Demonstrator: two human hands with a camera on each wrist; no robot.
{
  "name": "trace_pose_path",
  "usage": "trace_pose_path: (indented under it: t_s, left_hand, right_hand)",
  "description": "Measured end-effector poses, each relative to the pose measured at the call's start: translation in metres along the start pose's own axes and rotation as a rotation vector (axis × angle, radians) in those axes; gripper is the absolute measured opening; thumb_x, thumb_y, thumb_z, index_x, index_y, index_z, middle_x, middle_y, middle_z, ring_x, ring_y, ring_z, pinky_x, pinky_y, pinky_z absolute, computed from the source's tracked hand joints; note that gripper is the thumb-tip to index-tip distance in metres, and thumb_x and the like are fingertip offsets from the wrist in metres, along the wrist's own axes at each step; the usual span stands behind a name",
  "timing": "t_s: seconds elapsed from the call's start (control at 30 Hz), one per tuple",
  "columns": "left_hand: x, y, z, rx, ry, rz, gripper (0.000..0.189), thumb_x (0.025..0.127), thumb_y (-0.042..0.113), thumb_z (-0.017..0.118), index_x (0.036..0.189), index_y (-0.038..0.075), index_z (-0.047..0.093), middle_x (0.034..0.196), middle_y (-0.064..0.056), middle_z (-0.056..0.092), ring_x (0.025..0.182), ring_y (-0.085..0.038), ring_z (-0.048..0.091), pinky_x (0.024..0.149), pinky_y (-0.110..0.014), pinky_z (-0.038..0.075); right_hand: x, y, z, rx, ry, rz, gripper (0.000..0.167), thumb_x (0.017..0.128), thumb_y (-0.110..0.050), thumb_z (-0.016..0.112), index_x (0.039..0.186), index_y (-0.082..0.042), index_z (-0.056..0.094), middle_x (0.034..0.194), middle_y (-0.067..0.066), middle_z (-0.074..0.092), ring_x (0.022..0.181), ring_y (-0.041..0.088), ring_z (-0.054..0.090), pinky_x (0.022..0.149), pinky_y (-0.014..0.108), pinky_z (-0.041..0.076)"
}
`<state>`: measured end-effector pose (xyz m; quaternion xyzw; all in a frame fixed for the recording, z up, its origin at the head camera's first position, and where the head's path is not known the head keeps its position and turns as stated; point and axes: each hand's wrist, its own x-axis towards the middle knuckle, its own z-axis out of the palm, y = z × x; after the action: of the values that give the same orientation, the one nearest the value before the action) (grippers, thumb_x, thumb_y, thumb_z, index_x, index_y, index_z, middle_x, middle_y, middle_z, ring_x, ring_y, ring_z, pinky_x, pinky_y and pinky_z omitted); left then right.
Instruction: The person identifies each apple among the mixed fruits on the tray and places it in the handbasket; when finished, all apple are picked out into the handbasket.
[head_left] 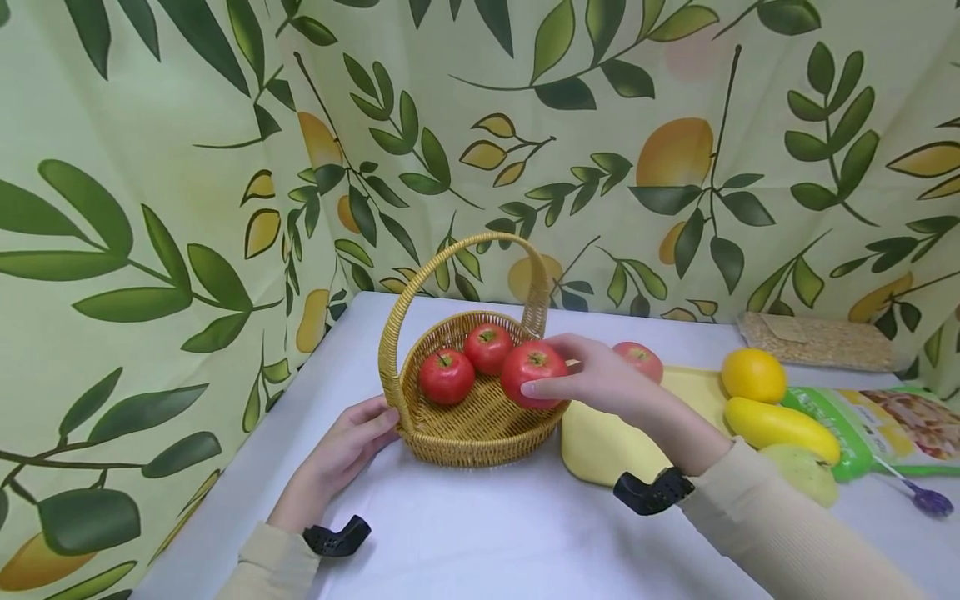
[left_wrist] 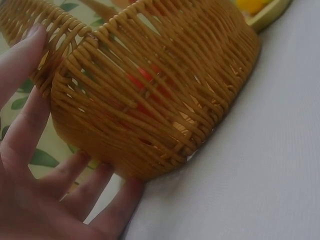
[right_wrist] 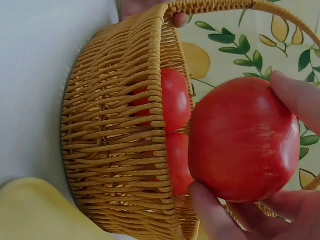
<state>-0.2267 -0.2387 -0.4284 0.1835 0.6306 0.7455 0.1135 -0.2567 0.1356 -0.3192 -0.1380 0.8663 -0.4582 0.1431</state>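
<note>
Here, your right hand curls round a red apple above the basket, whose side your left hand grips

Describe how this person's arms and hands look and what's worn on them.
The left sleeve and right sleeve are long, plain beige. Near the end of each sits a small, bent black piece. The left grip and right grip are bare, with no gloves or rings showing. No cables are visible.
</note>
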Motion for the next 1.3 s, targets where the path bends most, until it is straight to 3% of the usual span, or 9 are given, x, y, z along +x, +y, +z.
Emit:
trace_pose_path:
  t_s: [0.27, 0.67, 1.0, 1.3]
  left_hand:
    - [-0.002, -0.001, -0.002, 0.005, 0.003, 0.0, 0.027, 0.106, 0.008, 0.054, 0.128, 0.003, 0.068, 0.132, -0.009, 0.062, 0.121, -0.019, 0.058, 0.103, -0.033, 0.05]
    - [-0.002, -0.002, -0.002, 0.012, 0.018, -0.013, 0.027, 0.106, 0.009, 0.055, 0.129, 0.001, 0.067, 0.134, -0.011, 0.06, 0.122, -0.019, 0.058, 0.103, -0.033, 0.05]
    - [-0.002, -0.002, -0.001, 0.013, 0.028, -0.024, 0.028, 0.105, 0.01, 0.056, 0.13, 0.0, 0.066, 0.136, -0.012, 0.059, 0.122, -0.019, 0.058, 0.103, -0.033, 0.05]
    - [0.0, -0.001, 0.001, 0.014, 0.027, -0.031, 0.028, 0.105, 0.011, 0.057, 0.129, -0.001, 0.066, 0.136, -0.013, 0.058, 0.122, -0.019, 0.058, 0.103, -0.033, 0.05]
  right_hand:
    - [0.008, -0.009, 0.005, -0.082, -0.079, -0.016, 0.083, 0.079, -0.049, 0.086, 0.146, -0.012, 0.052, 0.136, 0.009, 0.058, 0.125, 0.031, 0.053, 0.089, 0.048, 0.057]
    - [0.023, -0.015, 0.003, -0.198, -0.186, -0.055, 0.079, 0.082, -0.048, 0.083, 0.143, -0.005, 0.055, 0.126, 0.006, 0.064, 0.116, 0.026, 0.058, 0.092, 0.046, 0.055]
    - [0.03, -0.019, 0.005, -0.219, -0.312, -0.091, 0.065, 0.08, -0.046, 0.084, 0.134, -0.015, 0.064, 0.12, -0.002, 0.065, 0.114, 0.021, 0.058, 0.09, 0.041, 0.054]
    - [0.039, -0.02, 0.011, -0.315, -0.296, -0.09, 0.074, 0.077, -0.055, 0.084, 0.137, -0.016, 0.061, 0.124, -0.003, 0.063, 0.117, 0.02, 0.056, 0.095, 0.044, 0.052]
